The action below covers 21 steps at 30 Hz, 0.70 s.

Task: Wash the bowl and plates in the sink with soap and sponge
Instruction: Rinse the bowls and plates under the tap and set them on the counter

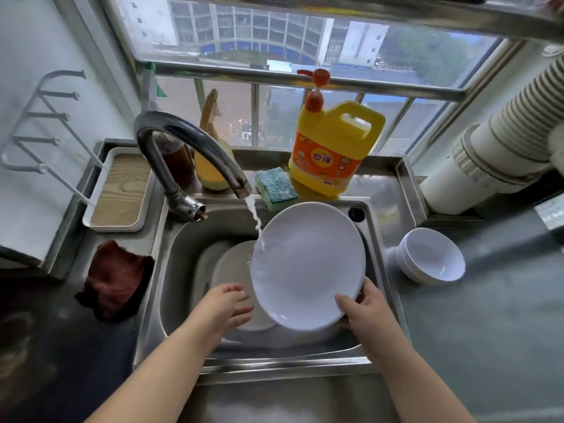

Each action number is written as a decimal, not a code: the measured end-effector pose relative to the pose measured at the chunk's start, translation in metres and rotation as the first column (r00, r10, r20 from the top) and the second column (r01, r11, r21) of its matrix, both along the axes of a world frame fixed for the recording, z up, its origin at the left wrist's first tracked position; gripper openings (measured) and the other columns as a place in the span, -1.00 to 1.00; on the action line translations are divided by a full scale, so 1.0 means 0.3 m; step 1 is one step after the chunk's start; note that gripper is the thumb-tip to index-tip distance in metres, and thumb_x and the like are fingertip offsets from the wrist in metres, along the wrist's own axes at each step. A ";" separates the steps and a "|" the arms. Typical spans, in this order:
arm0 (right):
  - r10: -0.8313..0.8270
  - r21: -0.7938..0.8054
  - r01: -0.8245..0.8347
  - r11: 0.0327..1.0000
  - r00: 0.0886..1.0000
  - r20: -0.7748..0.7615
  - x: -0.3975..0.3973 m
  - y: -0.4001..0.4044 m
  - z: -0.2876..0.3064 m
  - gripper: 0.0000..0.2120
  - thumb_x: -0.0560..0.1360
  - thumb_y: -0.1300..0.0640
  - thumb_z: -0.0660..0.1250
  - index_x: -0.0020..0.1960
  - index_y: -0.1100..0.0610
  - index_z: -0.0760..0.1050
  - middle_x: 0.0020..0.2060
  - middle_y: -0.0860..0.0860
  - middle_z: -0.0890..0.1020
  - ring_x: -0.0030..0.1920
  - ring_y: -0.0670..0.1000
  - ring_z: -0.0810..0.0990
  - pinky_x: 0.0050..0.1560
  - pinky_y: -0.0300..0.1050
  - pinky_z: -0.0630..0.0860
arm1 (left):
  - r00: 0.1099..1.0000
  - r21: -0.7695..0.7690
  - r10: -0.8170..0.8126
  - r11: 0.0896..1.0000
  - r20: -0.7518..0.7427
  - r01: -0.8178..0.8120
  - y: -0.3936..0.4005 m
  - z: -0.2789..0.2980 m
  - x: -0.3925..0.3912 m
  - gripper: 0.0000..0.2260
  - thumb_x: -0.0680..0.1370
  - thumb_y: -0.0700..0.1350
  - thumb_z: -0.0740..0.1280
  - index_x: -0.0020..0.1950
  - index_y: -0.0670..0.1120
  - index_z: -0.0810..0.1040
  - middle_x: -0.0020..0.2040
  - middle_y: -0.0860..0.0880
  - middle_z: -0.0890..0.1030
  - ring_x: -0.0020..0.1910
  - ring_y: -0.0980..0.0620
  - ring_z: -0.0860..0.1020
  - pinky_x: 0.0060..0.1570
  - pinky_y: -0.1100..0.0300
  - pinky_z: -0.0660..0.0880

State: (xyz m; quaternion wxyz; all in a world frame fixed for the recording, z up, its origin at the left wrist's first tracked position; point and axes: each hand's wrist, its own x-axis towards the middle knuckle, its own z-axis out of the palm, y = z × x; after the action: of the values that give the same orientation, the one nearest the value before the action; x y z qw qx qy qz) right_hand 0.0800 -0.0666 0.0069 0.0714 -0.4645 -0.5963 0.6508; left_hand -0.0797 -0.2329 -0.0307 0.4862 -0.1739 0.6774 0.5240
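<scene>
My right hand (364,309) grips the near rim of a white plate (308,264), held tilted over the steel sink (180,254). Water from the curved faucet (189,141) runs onto the plate's left edge. My left hand (227,303) hovers just left of the plate with relaxed fingers and holds nothing. Below it, another white plate (232,264) lies in the basin. A green and blue sponge (274,188) rests on the sink's back ledge beside a yellow soap bottle (331,148) with a red pump. White bowls (432,254) are stacked on the counter to the right.
A dark red cloth (114,279) lies on the counter left of the sink. Behind it sits a white tray with a wooden base (120,190). A brown bottle and a yellow brush stand behind the faucet. A wide white pipe (494,141) crosses the right side.
</scene>
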 end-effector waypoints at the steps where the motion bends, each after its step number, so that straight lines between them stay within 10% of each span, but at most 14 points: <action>1: 0.007 0.102 -0.007 0.995 1.000 0.006 0.008 0.000 0.006 -0.69 0.51 0.35 0.27 0.01 -0.06 0.49 -0.09 -0.04 0.67 -0.01 0.00 0.63 0.02 -0.07 0.59 | 1.000 0.004 0.000 1.000 0.011 0.000 0.008 -0.002 0.007 -0.79 0.61 -0.29 0.20 0.25 -0.23 0.40 0.12 -0.21 0.55 0.03 -0.17 0.59 -0.04 0.00 0.55; 4: -0.011 0.296 0.015 0.955 1.000 -0.015 0.030 0.002 0.015 -0.68 0.50 0.37 0.27 0.02 -0.05 0.50 -0.17 -0.16 0.65 -0.12 -0.26 0.61 -0.10 -0.40 0.48 | 0.999 0.015 -0.024 1.000 0.021 0.023 0.026 -0.004 0.021 -0.82 0.61 -0.30 0.20 0.21 -0.22 0.41 0.10 -0.22 0.56 -0.02 -0.17 0.59 -0.05 0.00 0.55; 7: -0.106 0.346 0.117 0.931 0.993 -0.051 0.056 0.007 0.008 -0.66 0.51 0.34 0.29 -0.07 -0.13 0.48 -0.16 -0.16 0.63 -0.11 -0.23 0.59 -0.01 -0.26 0.45 | 0.998 0.028 -0.062 0.998 0.003 0.062 0.048 0.002 0.026 -0.87 0.61 -0.31 0.20 0.15 -0.21 0.43 0.06 -0.22 0.58 -0.08 -0.14 0.60 -0.10 0.05 0.55; 16: -0.485 -0.061 0.489 0.870 0.828 -0.281 0.182 0.061 -0.009 -0.71 0.53 0.39 0.25 0.06 0.03 0.51 -0.08 -0.06 0.70 0.06 0.06 0.62 0.16 0.13 0.53 | 0.984 0.095 -0.160 0.981 -0.082 0.168 0.161 0.023 0.051 -0.88 0.61 -0.30 0.19 0.00 -0.15 0.50 -0.10 -0.17 0.62 -0.19 -0.11 0.58 -0.21 0.10 0.51; 21: -0.695 -0.207 0.664 0.718 0.667 -0.269 0.266 0.148 0.042 -0.78 0.54 0.40 0.21 0.02 0.10 0.47 -0.10 0.05 0.63 -0.12 0.02 0.61 -0.19 -0.14 0.64 | 0.962 0.189 -0.247 0.945 -0.120 0.266 0.275 0.052 0.106 -0.87 0.61 -0.29 0.18 0.01 -0.15 0.51 -0.15 -0.13 0.63 -0.25 -0.07 0.57 -0.21 0.10 0.51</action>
State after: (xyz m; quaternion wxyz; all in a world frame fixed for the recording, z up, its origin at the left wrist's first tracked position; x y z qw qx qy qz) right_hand 0.1599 -0.0222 0.0195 0.3857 -0.5408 -0.3292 0.6711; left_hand -0.0479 -0.1503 -0.0150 0.5327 -0.0086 0.6593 0.5305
